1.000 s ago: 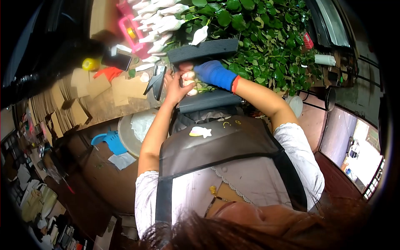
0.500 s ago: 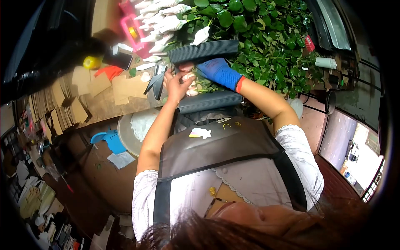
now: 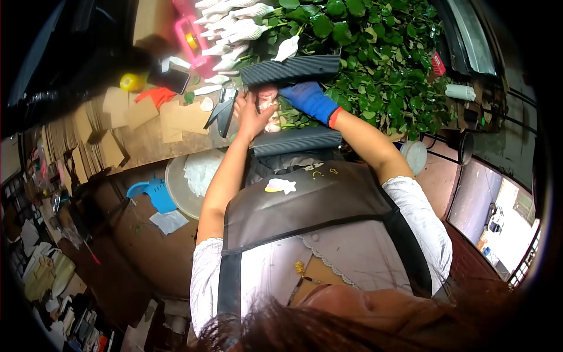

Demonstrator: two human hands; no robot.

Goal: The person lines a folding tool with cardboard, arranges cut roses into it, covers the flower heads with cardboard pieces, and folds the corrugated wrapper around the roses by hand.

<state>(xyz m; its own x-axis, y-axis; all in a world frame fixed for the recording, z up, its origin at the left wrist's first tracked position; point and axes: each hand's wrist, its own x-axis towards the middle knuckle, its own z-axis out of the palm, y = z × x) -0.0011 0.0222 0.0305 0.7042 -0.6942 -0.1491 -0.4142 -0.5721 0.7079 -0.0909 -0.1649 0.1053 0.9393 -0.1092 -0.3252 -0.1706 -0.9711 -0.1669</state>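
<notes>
Several pale pink roses (image 3: 268,105) lie between two dark ribbed pads (image 3: 290,69), their heads to the left and leafy stems to the right. At the heads is my bare left hand (image 3: 251,120), fingers stretched along their left side and thumb apart, touching them. My right hand (image 3: 309,102), in a blue glove with a red cuff, rests by the stems just behind the heads; its fingertips are partly hidden by the stems and far pad. Scissors or shears (image 3: 221,111) with dark blades lie left of my left hand.
Roses in white net sleeves (image 3: 240,32) and a heap of green leaves (image 3: 387,64) cover the far side. Cardboard pieces (image 3: 182,120), a phone (image 3: 168,81), a yellow tape roll (image 3: 131,81) and a pink holder (image 3: 192,38) sit left. A round bin (image 3: 179,188) stands below the table edge.
My left hand has shifted slightly, its fingers now straighter beside the rose heads. My gloved hand has moved a little, and more of the roses shows between the hands.
</notes>
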